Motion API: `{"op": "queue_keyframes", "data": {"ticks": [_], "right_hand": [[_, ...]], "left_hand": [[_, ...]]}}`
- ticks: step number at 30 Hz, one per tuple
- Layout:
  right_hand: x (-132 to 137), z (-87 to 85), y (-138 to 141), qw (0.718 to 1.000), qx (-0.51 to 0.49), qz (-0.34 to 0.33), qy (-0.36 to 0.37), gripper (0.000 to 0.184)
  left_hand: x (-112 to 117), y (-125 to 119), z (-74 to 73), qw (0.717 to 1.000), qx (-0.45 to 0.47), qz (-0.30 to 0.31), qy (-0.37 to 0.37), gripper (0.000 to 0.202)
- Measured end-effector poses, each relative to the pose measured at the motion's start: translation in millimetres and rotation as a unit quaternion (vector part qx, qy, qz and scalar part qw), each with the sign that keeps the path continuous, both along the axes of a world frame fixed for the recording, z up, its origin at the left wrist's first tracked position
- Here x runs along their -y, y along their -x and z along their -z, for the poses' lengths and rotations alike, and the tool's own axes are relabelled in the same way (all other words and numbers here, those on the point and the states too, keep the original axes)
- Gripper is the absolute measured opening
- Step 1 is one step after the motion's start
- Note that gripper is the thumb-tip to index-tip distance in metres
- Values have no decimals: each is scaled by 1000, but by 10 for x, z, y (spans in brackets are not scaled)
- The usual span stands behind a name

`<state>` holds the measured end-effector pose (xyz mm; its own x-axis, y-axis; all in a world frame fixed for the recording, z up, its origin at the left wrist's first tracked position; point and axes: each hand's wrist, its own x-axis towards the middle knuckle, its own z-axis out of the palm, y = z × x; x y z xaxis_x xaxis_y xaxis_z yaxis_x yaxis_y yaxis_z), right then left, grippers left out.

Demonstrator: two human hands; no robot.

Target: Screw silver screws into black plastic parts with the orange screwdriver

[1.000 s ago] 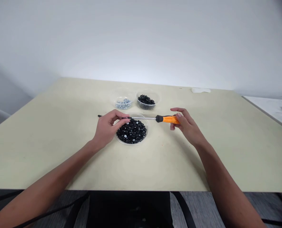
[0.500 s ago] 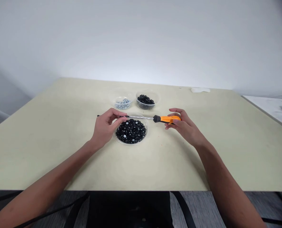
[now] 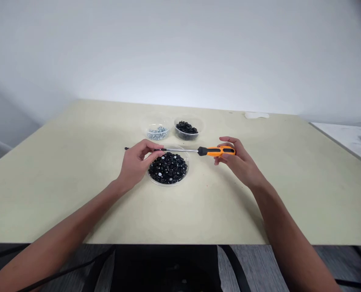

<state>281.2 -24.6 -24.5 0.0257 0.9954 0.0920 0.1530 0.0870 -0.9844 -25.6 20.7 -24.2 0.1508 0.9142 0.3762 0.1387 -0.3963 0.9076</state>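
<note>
A screwdriver (image 3: 218, 151) with an orange and black handle lies level across the space between my hands. The fingers of my right hand (image 3: 236, 158) are closed loosely round its handle, the index finger raised. My left hand (image 3: 140, 160) pinches the dark far part of the shaft between thumb and fingers. A small black end (image 3: 126, 148) pokes out to the left of this hand; its kind cannot be made out. Just below the shaft sits a clear round bowl (image 3: 188, 172) full of small black round parts (image 3: 168, 167), some showing silvery centres.
Behind stand two clear tubs, one with small silvery screws (image 3: 158, 132), the other with black pieces (image 3: 186, 127). A white flat item (image 3: 256, 115) lies by the table's (image 3: 76, 182) back edge. The wall rises behind; a white surface (image 3: 347, 140) adjoins at right.
The screwdriver handle has turned, showing a different side of its orange and black grip. My right hand has shifted slightly to the right with it; the left hand has barely moved.
</note>
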Motion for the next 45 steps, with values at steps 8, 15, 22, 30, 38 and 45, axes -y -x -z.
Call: {"op": "queue_keyframes", "data": {"ticks": [8, 15, 22, 30, 38, 45], "right_hand": [[15, -55, 55, 997, 54, 42, 22, 33], [30, -16, -8, 999, 49, -12, 2, 43], [5, -37, 30, 998, 44, 44, 9, 32], [-14, -7, -13, 999, 11, 26, -21, 32], [15, -13, -7, 999, 36, 0, 10, 37], [7, -43, 40, 998, 39, 49, 11, 31]], "left_hand": [[-6, 6, 17, 1000, -11, 7, 0, 9], [-22, 23, 13, 1000, -8, -8, -10, 9], [-27, 26, 39, 1000, -17, 7, -3, 11], [-22, 23, 46, 1000, -26, 9, -11, 11], [-19, 29, 46, 1000, -21, 5, -19, 12], [-20, 19, 53, 999, -42, 10, -21, 13]]}}
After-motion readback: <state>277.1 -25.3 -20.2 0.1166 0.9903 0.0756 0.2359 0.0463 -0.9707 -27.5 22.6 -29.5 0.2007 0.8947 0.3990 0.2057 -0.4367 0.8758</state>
